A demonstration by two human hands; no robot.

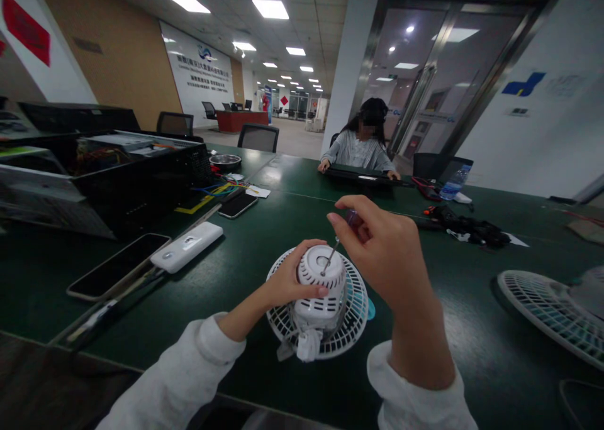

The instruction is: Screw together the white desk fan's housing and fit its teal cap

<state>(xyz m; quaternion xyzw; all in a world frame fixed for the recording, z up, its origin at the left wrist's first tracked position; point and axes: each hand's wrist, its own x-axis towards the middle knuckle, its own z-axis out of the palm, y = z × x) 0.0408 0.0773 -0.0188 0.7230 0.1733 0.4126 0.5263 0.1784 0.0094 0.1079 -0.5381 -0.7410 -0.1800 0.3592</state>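
Observation:
A white electric fan [323, 304] lies grille-down on the green table in front of me, its motor housing facing up. My left hand [297, 276] is wrapped around the left side of that housing, thumb toward me. Above and to the right, my right hand [377, 241] grips a screwdriver [334, 249] by its dark purplish handle. The thin shaft slants down to the left, and its tip touches the top of the housing near a small hole. My fingers partly hide the handle. Light blue blades show through the grille.
At left stand an opened black computer case [141, 185], a white power bank [189, 246] and two phones [238, 205]. Another fan grille [542, 304] lies at right. Across the table a person [363, 141] holds a dark flat panel, near a water bottle [455, 181] and black cables [472, 226].

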